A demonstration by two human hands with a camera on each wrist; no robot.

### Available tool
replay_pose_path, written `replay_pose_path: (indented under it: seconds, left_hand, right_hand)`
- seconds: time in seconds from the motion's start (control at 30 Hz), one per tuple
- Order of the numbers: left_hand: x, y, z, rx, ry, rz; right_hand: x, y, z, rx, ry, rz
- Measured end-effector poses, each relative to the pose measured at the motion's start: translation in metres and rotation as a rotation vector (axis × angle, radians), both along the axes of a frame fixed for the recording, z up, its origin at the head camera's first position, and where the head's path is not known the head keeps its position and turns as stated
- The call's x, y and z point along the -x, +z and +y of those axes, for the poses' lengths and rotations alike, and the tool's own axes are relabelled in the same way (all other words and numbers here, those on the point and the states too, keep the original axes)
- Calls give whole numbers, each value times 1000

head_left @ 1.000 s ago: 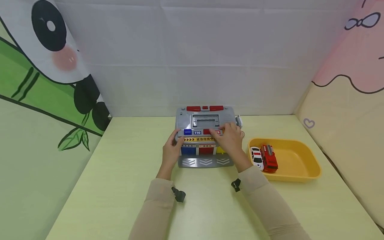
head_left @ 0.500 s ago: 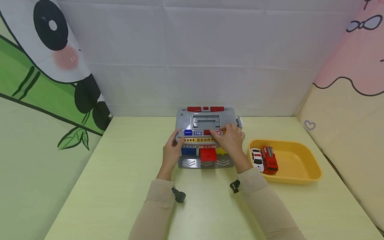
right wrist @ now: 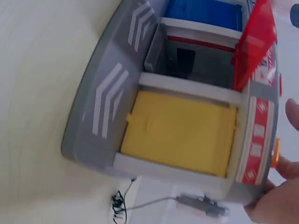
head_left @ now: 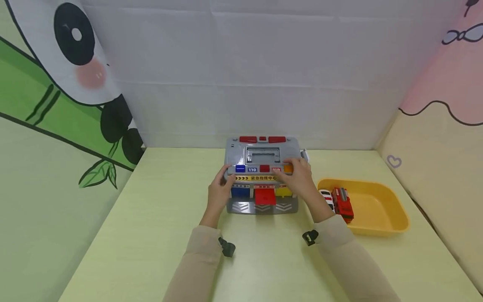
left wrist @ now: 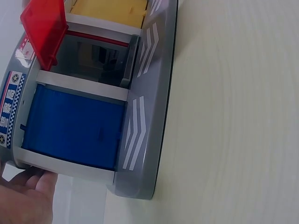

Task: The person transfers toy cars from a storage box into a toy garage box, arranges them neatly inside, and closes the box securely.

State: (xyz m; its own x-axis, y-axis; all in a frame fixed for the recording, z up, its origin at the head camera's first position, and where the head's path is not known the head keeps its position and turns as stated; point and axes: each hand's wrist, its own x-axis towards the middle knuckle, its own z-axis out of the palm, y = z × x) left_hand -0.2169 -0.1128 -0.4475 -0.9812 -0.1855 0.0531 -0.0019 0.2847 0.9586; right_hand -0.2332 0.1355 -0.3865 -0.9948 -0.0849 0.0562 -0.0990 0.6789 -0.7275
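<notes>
A grey toy garage stands on the table with its handle folded flat on the roof. Its middle red door is swung up; the blue door and yellow door are down. My left hand grips the garage's left side, thumb at the front, fingers partly hidden. At the right side, my right hand has its fingers by the orange button. Its thumb is lifted near the 119 label, apart from the red button. The blue button is uncovered.
A yellow tray sits right of the garage. Inside it lie a red toy fire truck and a white toy car, partly behind the right forearm. A grey piece on a coiled cord hangs at the garage's right side.
The red middle door has swung out from down to up. My right thumb has come off the red button, and the hand has shifted slightly right. The left hand keeps its grip.
</notes>
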Motion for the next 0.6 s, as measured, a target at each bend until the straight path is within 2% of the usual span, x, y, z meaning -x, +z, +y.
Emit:
replay_pose_path:
  seconds: [0.3, 0.6]
  left_hand:
    - [0, -2, 0, 0, -4, 12]
    - [-1, 1, 1, 15, -2, 25]
  right_hand:
    - [-10, 13, 45, 20, 76, -27]
    - [-17, 8, 85, -79, 103, -29]
